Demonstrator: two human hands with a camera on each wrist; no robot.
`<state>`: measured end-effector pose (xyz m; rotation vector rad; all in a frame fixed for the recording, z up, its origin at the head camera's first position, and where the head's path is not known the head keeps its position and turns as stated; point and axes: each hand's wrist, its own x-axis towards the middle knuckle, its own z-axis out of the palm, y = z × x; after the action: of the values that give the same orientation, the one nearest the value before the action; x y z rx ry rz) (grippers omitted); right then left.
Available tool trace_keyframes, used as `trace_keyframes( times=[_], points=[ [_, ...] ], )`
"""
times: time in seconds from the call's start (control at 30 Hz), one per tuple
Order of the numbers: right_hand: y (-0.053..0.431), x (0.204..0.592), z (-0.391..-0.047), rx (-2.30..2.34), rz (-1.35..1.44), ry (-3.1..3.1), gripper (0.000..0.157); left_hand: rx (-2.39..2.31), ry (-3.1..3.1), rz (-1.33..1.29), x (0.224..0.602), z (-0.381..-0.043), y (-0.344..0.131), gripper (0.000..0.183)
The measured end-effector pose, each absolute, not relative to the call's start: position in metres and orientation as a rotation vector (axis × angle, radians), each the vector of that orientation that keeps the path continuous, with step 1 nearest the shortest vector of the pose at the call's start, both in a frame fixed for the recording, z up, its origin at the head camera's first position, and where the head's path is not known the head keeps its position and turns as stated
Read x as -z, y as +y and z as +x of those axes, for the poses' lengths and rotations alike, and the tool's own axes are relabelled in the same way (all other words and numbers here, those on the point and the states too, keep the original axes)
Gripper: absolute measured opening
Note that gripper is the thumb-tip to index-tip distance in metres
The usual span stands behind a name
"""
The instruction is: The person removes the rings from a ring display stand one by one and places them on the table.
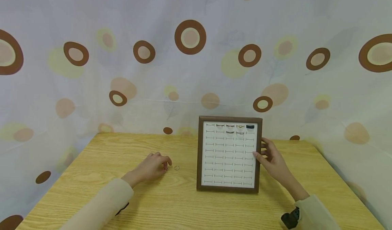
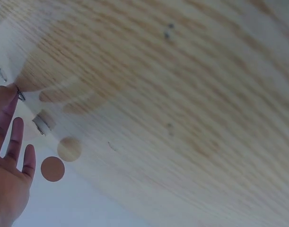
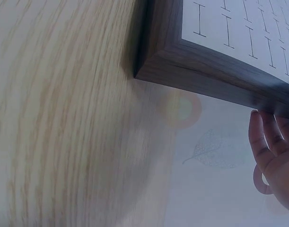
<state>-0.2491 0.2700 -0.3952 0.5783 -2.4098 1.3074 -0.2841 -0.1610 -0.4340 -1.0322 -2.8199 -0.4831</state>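
A brown-framed ring display board (image 1: 228, 155) stands upright on the table, its white face cut with rows of short slots. Several rings sit in its top row, among them a dark wide band (image 1: 250, 127), and two more in the second row. My right hand (image 1: 273, 160) grips the board's right edge, thumb on the front and fingers along the side (image 3: 274, 137). Left of the board, my left hand (image 1: 153, 167) pinches a small ring (image 2: 21, 94) between thumb and index finger, low over the table. Just right of those fingertips lies another silvery ring (image 1: 176, 168).
The wooden table (image 1: 171, 206) reaches back to a patterned curtain (image 1: 190, 73) with brown circles, which also hangs along both sides. A dark strap device (image 1: 291, 218) sits at the right wrist, by the light sleeve.
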Motion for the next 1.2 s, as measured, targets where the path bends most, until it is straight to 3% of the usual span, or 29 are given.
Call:
trace_keyframes(
  times=[0.47, 1.2],
  points=[
    [0.272, 0.395, -0.250, -1.297, 0.558, -2.422, 0.055, 0.455, -2.714, -1.090, 0.418, -0.285, -0.154, 0.021],
    [0.271, 0.394, -0.249, -1.328, 0.563, -2.418, 0.055, 0.356, -2.327, -1.220, 0.346, -0.287, -0.104, 0.018]
  ],
)
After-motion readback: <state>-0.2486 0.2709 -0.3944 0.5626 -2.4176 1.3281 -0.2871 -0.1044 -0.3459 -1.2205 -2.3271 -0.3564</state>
